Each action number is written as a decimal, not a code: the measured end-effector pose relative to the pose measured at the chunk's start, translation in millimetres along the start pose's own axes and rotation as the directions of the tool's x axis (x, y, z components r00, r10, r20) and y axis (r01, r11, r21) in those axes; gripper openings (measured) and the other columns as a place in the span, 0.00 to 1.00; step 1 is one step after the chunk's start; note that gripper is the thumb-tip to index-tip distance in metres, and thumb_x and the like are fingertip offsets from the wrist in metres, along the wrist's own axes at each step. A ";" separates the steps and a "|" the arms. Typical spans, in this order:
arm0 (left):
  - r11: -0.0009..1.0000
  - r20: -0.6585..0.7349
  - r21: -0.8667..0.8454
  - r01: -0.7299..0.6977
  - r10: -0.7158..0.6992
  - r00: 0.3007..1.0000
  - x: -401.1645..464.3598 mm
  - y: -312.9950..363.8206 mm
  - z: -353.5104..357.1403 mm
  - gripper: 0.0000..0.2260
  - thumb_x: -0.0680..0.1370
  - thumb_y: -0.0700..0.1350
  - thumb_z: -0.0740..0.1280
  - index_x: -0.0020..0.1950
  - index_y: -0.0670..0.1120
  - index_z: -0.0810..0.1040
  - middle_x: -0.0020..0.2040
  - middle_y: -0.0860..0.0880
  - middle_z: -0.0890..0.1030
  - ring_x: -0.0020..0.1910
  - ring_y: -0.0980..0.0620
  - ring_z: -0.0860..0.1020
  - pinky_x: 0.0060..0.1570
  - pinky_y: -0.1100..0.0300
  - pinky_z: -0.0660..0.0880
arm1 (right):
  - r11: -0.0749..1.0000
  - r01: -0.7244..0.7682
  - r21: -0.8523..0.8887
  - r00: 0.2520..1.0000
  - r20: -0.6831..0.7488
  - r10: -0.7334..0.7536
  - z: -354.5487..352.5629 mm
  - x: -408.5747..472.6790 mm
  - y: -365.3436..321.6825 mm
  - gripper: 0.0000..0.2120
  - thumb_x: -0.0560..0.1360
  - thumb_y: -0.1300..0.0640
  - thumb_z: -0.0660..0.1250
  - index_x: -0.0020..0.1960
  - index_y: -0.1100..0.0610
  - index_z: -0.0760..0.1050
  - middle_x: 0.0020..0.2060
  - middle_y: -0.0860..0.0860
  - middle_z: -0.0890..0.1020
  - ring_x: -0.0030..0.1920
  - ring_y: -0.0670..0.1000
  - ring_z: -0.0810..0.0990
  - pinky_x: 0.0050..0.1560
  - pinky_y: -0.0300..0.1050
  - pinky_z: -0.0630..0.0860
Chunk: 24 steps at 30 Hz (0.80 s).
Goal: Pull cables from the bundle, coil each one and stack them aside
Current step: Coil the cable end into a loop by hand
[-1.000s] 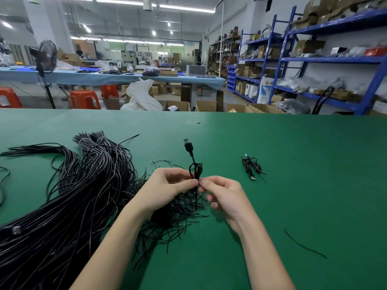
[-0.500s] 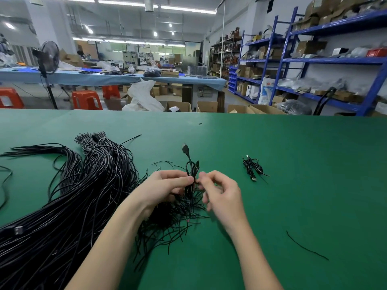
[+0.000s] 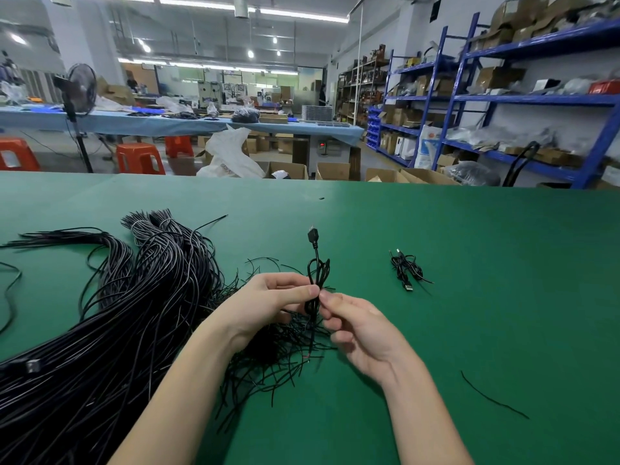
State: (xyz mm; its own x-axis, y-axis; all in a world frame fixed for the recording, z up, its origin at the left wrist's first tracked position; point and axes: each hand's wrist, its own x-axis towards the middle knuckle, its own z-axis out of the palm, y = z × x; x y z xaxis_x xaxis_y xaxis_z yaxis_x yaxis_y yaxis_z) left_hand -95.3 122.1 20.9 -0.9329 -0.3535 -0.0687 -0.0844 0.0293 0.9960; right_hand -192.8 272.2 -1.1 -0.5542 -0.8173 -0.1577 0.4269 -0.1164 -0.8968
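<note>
L hand & R hand fingers pinching coiled cable, bundle at left, green table

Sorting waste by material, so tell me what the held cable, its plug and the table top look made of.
Cable: black, smooth flexible jacket, likely rubber or PVC; it bends into tight loops between both hands.
Plug: matte black moulded plastic body; a small pale tip, possibly metal, too small to confirm.
Table top: green matte covering, likely felt or rubber mat; it shows no glare under the lights.

warehouse workshop: blue shelving, cardboard boxes
</note>
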 end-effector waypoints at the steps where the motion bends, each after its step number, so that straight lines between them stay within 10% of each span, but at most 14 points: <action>1: 1.000 0.025 -0.019 0.004 -0.004 1.000 -0.1 -0.4 0.4 0.13 0.67 0.54 0.76 0.48 0.49 0.85 0.37 0.55 0.81 0.34 0.59 0.76 0.43 0.60 0.69 | 0.999 0.036 -0.019 0.999 -0.012 -0.037 -0.5 0.8 1.5 0.11 0.68 0.55 0.76 0.43 0.57 0.76 0.32 0.49 0.76 0.28 0.41 0.68 0.22 0.31 0.63; 12: 0.996 -0.147 -0.088 -0.008 -0.005 0.989 8.3 -12.1 14.3 0.07 0.76 0.45 0.75 0.52 0.44 0.84 0.42 0.48 0.85 0.41 0.53 0.81 0.40 0.64 0.77 | 0.863 0.172 -0.476 0.953 -0.143 -0.268 -2.4 -2.2 0.3 0.12 0.73 0.57 0.77 0.54 0.51 0.79 0.47 0.52 0.87 0.38 0.46 0.82 0.39 0.40 0.80; 24: 0.979 -0.227 0.187 -0.083 0.125 0.966 15.0 -24.4 14.9 0.04 0.80 0.49 0.69 0.52 0.53 0.83 0.46 0.50 0.86 0.39 0.59 0.82 0.38 0.65 0.78 | 0.946 0.208 -0.250 0.897 -0.335 -0.287 -23.8 3.6 0.8 0.08 0.76 0.64 0.74 0.53 0.57 0.79 0.37 0.49 0.87 0.32 0.47 0.82 0.33 0.39 0.79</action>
State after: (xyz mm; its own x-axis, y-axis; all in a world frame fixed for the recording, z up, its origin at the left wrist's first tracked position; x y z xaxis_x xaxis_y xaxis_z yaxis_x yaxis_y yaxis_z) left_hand -112.5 130.0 -5.3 -0.8321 -0.5500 0.0715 -0.0704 0.2325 0.9700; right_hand -211.6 282.6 -12.2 -0.8594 -0.5108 -0.0232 0.1094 -0.1393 -0.9842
